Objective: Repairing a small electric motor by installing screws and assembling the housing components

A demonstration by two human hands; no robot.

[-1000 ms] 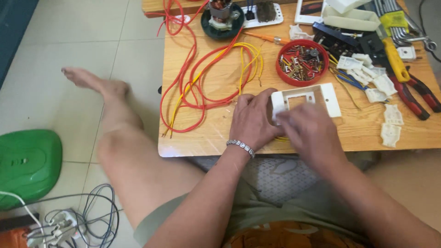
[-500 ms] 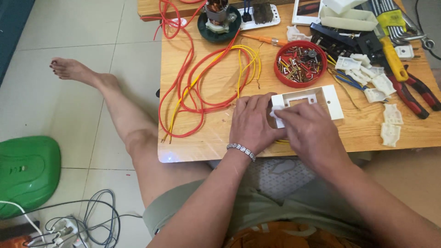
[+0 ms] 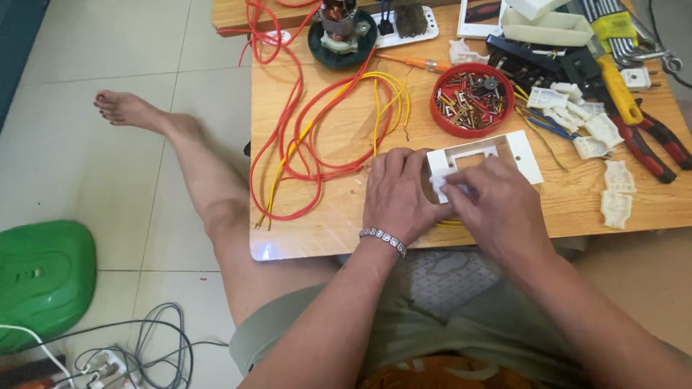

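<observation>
Head view: pale tiled floor, low wooden table filling the upper right, person seated at its near edge, one bare leg stretched out toward 10 o'clock. Left hand, metal bracelet on the wrist, lies on the table edge with fingers curled onto the left end of a white rectangular frame plate. Right hand just at 3 o'clock of the left, thumb and fingers pinched together on a small white insert piece at the plate's lower left corner; both hands clamped on these parts, touching each other. Plate lies flat, its open window showing the wood beneath. At 12 o'clock of the hands, a red round dish of screws. At 10 o'clock, looped red and yellow wires sprawl over the table. Further at 11 o'clock, a motor winding on a dark green base, with a white power strip beside it. An orange screwdriver lies between wires and dish. At 2 o'clock, a heap of small white plastic parts, then red-handled pliers and a yellow-handled tool. Floor at 8 o'clock: green plastic object, grey cables.
</observation>
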